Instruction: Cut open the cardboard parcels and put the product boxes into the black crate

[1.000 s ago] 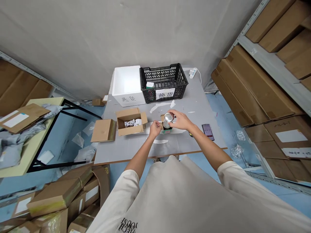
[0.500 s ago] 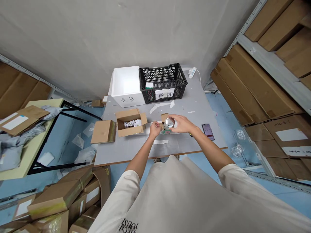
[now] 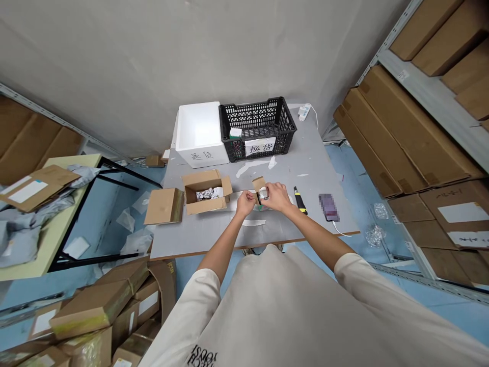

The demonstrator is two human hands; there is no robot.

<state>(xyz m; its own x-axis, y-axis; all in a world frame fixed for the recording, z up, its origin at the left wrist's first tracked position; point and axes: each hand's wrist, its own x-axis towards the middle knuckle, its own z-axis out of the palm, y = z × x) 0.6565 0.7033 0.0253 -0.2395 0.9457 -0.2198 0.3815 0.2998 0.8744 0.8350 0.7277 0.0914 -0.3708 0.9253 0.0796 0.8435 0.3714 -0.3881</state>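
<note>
My right hand (image 3: 278, 197) has its fingers curled round a shiny, silvery round object (image 3: 263, 193), whose exact kind I cannot make out. It is at the mouth of a small cardboard box (image 3: 259, 182) with an upright brown flap and some green on its side. My left hand (image 3: 245, 205) is closed in a pinch at the left edge of that box, partly covering it. Left of my hands stands an open carton (image 3: 206, 206) with crumpled paper (image 3: 209, 193) in it. A yellow and black utility knife (image 3: 300, 201) lies right of my right hand.
At the back of the table (image 3: 183, 243) stand a white foam box (image 3: 203, 157) and a black plastic crate (image 3: 286, 137). A phone (image 3: 328, 206) with a cable lies at the right; a closed carton (image 3: 162, 206) at the left edge. Stacked cartons (image 3: 91, 306) and shelving (image 3: 397, 71) flank the table.
My right hand has moved down and slightly left, bringing the silvery object lower into the small box. The utility knife now shows fully. My left hand stays at the box.
</note>
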